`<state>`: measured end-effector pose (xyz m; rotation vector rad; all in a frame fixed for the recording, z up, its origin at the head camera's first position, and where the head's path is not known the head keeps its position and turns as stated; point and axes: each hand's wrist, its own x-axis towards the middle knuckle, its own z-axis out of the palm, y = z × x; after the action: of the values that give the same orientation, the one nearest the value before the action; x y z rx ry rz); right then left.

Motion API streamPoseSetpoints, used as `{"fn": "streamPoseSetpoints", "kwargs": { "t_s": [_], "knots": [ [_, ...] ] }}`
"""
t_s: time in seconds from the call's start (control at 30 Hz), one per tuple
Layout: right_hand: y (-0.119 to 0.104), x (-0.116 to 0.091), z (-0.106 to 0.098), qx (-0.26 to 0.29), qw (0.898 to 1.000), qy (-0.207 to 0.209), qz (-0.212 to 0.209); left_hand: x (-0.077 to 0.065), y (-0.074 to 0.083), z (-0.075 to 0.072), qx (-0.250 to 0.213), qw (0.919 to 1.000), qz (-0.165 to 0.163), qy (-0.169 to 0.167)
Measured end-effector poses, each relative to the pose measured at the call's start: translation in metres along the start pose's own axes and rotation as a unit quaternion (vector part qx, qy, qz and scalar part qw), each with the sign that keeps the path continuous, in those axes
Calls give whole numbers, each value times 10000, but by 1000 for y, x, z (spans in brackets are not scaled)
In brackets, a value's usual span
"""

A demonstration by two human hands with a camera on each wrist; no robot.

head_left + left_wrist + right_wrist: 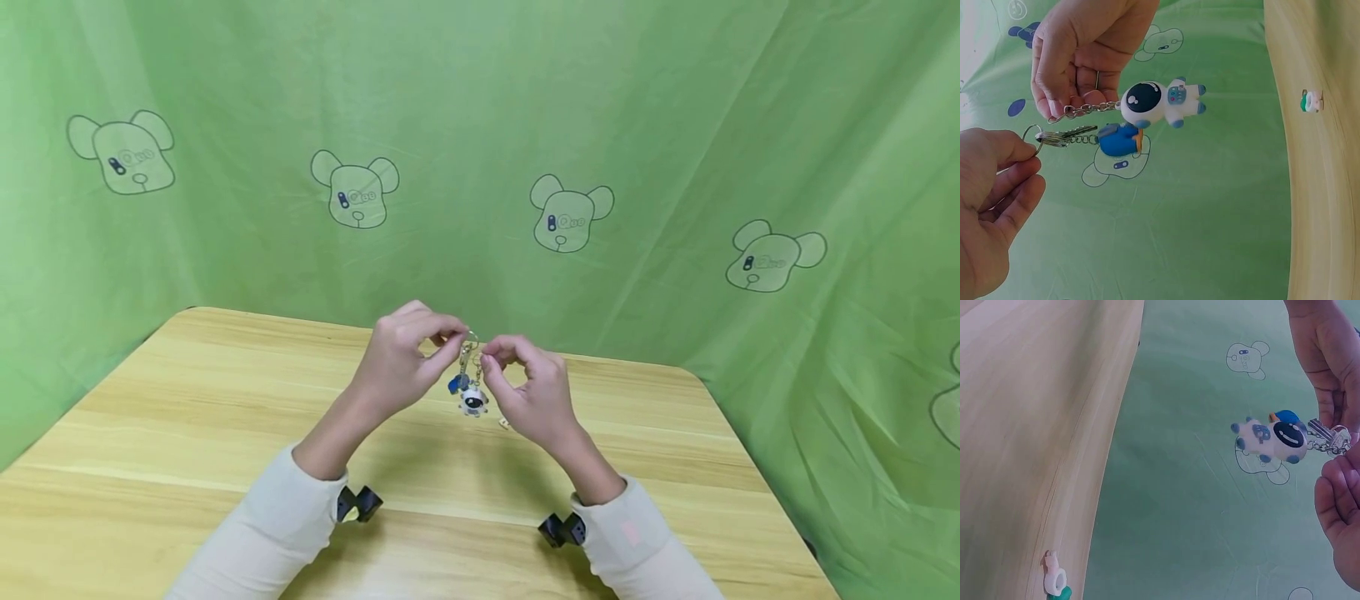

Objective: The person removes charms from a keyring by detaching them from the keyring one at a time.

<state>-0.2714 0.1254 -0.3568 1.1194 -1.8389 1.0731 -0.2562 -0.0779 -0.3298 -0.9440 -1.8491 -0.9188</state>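
Observation:
My left hand [405,354] pinches a metal key ring [1032,139] between thumb and forefinger, above the table. From that ring hang keys [1329,432] and a blue charm [1119,140] with an orange part, on a short chain. Opposite it, my right hand [536,387] pinches the end of the chain [1094,108] of a white astronaut keychain [1147,103]. The astronaut has a dark visor and blue-grey hands and feet; it dangles beside the blue charm. Both hands' fingertips are close together, and the right fingertips partly hide the chain's end.
A small white, pink and green trinket [1055,581] lies on the wooden table [225,400], below and beyond the right hand. A green curtain [465,100] printed with bear heads surrounds the table's far and side edges. Black wrist cameras [358,504] sit at both cuffs.

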Motion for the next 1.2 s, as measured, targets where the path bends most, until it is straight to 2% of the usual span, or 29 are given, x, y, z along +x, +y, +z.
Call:
{"fn": "streamPoseSetpoints", "kwargs": {
  "t_s": [0.17,0.33,0.47,0.57,0.67,0.87,1.03,1.2],
  "knots": [
    [1,-1,-1,8,9999,-20,111,0,0,0,16,10000,-36,-27],
    [2,-1,-3,-89,9993,-232,288,0,-1,0,28,10000,-56,-36],
    [5,1,-9,-163,9960,-559,682,0,-1,0,-11,10000,-62,-42],
    [8,2,-15,-172,9892,-941,1107,0,-1,0,-44,9999,-95,-66],
    [12,3,-20,-184,9763,-1505,1545,0,-1,0,-58,9998,-149,-84],
    [26,0,-28,-298,9393,-2619,2198,0,0,-1,-92,9997,-220,-89],
    [47,-7,-32,-360,9137,-3155,2538,0,0,0,-100,9997,-229,-78],
    [70,-17,-41,-299,8952,-3377,2894,0,0,1,-109,9996,-258,-97]
  ]
}}
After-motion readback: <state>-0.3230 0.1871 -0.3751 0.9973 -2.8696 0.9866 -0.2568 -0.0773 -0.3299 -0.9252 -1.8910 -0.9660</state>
